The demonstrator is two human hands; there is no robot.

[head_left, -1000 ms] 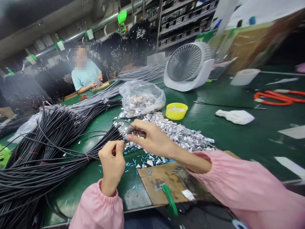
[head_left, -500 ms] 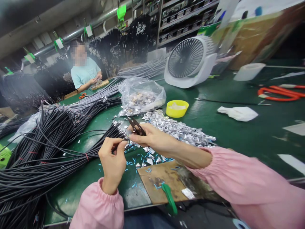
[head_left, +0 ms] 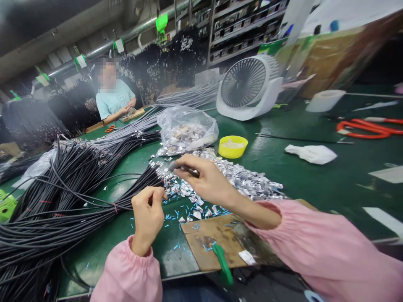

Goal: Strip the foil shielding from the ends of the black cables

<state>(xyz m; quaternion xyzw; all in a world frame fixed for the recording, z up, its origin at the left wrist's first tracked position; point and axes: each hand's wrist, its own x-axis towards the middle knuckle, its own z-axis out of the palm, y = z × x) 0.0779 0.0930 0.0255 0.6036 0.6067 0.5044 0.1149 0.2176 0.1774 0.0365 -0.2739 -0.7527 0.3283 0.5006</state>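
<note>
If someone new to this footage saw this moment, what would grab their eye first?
Most likely the white fan, standing large on the green table at the upper middle. Next, the mass of black cables sprawling across the left side and the heap of silvery scraps spread behind the right hand. The yellow bowl also stands out, just right of the clear plastic bag.

Above there is a dark grey ceiling [head_left: 40,31], and under it one silvery pipe [head_left: 100,50] is running at a slant. Farther back stands a metal rack [head_left: 233,37] of several levels, while the green table [head_left: 267,157] reflects a soft, pale light
</note>
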